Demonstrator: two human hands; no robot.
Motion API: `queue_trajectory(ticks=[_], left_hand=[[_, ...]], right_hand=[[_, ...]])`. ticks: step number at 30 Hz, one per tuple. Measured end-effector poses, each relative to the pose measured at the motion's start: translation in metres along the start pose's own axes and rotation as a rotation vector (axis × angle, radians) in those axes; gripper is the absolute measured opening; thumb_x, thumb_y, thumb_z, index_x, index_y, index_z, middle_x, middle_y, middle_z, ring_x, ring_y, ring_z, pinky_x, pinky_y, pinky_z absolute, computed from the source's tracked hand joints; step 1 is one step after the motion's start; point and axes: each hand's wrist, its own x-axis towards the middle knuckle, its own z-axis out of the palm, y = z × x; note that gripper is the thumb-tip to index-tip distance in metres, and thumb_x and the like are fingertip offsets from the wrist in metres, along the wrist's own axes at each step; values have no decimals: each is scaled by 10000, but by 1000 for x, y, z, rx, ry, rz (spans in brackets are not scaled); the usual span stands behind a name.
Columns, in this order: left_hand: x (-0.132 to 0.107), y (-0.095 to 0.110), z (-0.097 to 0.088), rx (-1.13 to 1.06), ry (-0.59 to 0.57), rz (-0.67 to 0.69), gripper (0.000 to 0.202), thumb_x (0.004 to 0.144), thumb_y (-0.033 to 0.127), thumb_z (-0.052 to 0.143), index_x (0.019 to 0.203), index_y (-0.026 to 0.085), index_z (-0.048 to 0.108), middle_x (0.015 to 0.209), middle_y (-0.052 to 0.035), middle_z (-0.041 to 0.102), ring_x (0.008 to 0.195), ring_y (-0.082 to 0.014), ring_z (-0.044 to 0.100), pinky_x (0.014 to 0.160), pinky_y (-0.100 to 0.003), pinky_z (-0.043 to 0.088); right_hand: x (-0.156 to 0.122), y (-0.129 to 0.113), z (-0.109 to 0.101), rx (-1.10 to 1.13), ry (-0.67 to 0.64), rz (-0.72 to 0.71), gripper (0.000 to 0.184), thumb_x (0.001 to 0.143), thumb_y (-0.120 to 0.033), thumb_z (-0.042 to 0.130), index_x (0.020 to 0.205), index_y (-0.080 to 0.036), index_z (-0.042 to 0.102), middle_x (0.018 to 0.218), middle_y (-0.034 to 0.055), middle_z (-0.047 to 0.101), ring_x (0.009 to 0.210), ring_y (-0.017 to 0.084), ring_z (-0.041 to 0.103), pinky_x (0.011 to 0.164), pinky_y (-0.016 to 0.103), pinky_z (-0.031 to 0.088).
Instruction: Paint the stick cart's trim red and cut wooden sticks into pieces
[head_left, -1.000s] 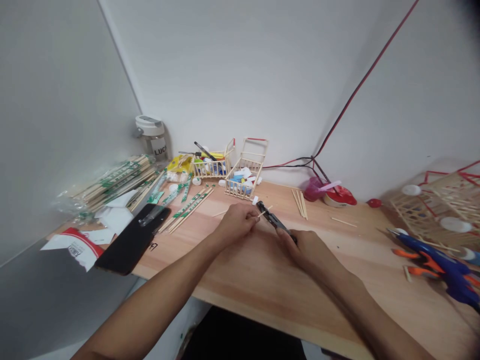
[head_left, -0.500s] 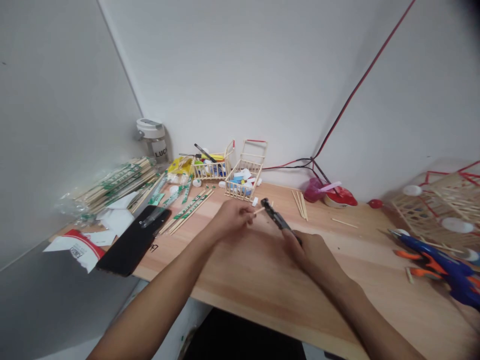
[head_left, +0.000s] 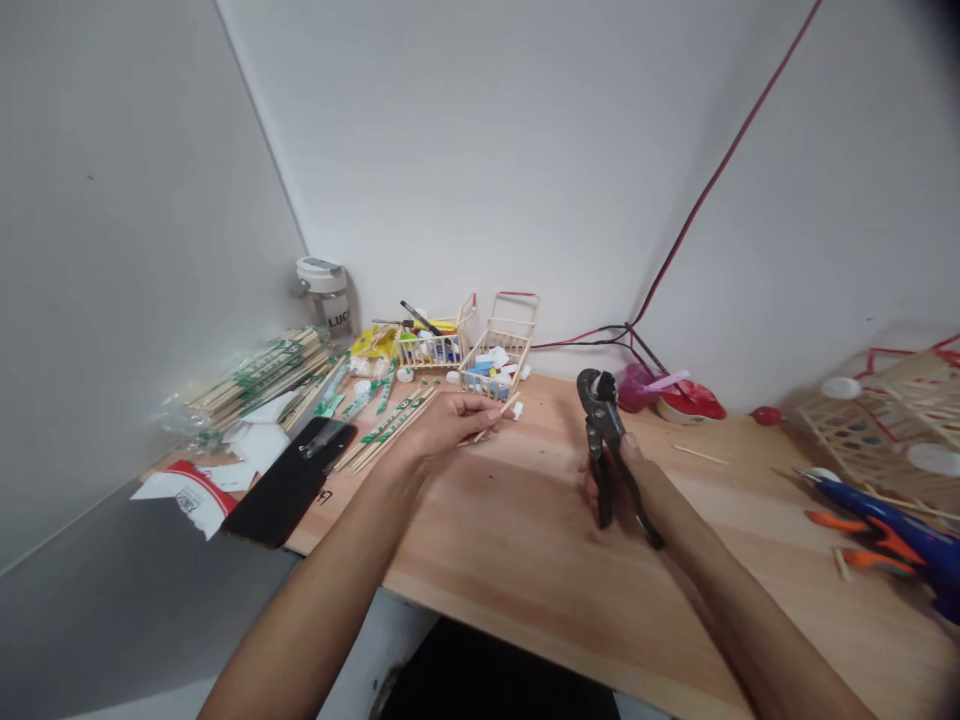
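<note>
Pairing of two hands, one thin wooden stick [head_left: 511, 404] and one pair of black pliers [head_left: 604, 424], which were held over a wooden counter [head_left: 510, 530].
Left hand [head_left: 456, 422]: fingers pinched together on the stick, which slanted up toward one o'clock; right hand [head_left: 651, 480]: wrapped about the pliers at the left hand's three o'clock, handles spread apart, head toward eleven; from the left hand, a slatted toy cart [head_left: 480, 384] with small plastic pieces lay near at one o'clock, wrapped sticks [head_left: 386, 430] at nine, a dark phone [head_left: 289, 490] at eight, a lidded jar [head_left: 328, 300] at ten; from the right hand, a small bowl [head_left: 673, 414] of red material sat at one o'clock, a blue-and-orange tool [head_left: 892, 520] at just past three.
</note>
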Motion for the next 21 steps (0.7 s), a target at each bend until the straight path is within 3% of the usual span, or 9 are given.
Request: queue_trajectory(ticks=[3, 9, 15, 19, 21], left_hand=[[-1, -2, 12, -101, -49, -13, 362, 714, 382, 731, 954, 111, 730, 617, 6, 557, 525, -52, 404, 510, -200, 253], [-4, 1, 33, -132, -121, 10, 305, 736, 355, 715, 910, 105, 727, 654, -3, 562, 551, -49, 427, 531, -199, 280], [0, 6, 47, -130, -18, 55, 275, 671, 318, 771, 847, 116, 710, 704, -10, 609, 595, -59, 475, 557, -197, 333], [0, 7, 44, -317, -29, -54, 340, 610, 326, 815, 842, 123, 671, 790, -29, 640, 663, -80, 551, 615, -212, 408], [0, 7, 32, -275, 19, -82, 353, 592, 326, 824, 829, 120, 662, 778, -29, 644, 648, -79, 554, 620, -216, 421]], right_hand=[[-2, -3, -1, 247, -90, 67, 698, 826, -763, 251, 881, -158, 595, 620, 52, 601, 540, 185, 578, 487, 298, 459], [-8, -8, -2, 158, -101, 18, 653, 804, -753, 377, 910, -152, 607, 664, 41, 593, 585, 174, 552, 540, 292, 436], [-16, -21, -1, 157, -102, -34, 634, 817, -742, 372, 926, -158, 591, 660, 34, 576, 604, 167, 539, 557, 286, 433], [-17, -25, -2, 274, -177, -3, 645, 802, -759, 373, 897, -162, 598, 606, 20, 555, 535, 148, 498, 508, 273, 413], [-16, -24, -3, 307, -170, 16, 652, 793, -766, 382, 863, -159, 609, 596, 25, 562, 537, 144, 502, 507, 264, 405]])
